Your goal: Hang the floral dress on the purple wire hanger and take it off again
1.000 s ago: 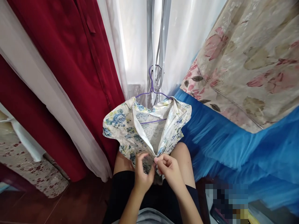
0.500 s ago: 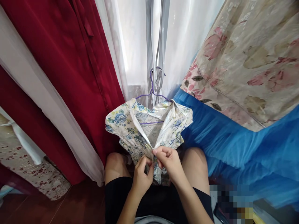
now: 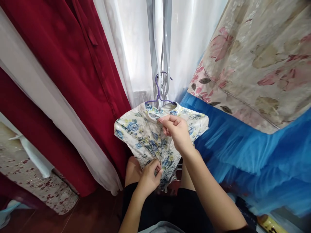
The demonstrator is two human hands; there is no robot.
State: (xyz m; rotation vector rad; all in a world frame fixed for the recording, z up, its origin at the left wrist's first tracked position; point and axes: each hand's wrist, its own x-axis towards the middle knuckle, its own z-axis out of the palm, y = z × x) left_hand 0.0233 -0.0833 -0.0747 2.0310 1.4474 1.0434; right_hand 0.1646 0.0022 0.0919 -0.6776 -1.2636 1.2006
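A small floral garment [image 3: 138, 131], cream with blue flowers, hangs on a purple hanger [image 3: 158, 92] hooked to a metal pole [image 3: 153, 48]. Its front is closed up to the collar. My right hand [image 3: 176, 131] pinches something at the top of the garment's front, just under the collar; what it pinches is hidden. My left hand [image 3: 148, 178] pinches the fabric low on the front, near the hem. My knees and black shorts [image 3: 165, 207] are below the garment.
A dark red garment [image 3: 73, 64] hangs at the left beside white sheer fabric [image 3: 131, 48]. At the right lie blue tulle [image 3: 243, 152] and a beige cloth with pink flowers [image 3: 257, 64]. The floor [image 3: 80, 213] is dark wood.
The garment's front was open in a V; now it is closed. My right hand has moved up from the lower front to the collar. My left hand stayed low on the fabric.
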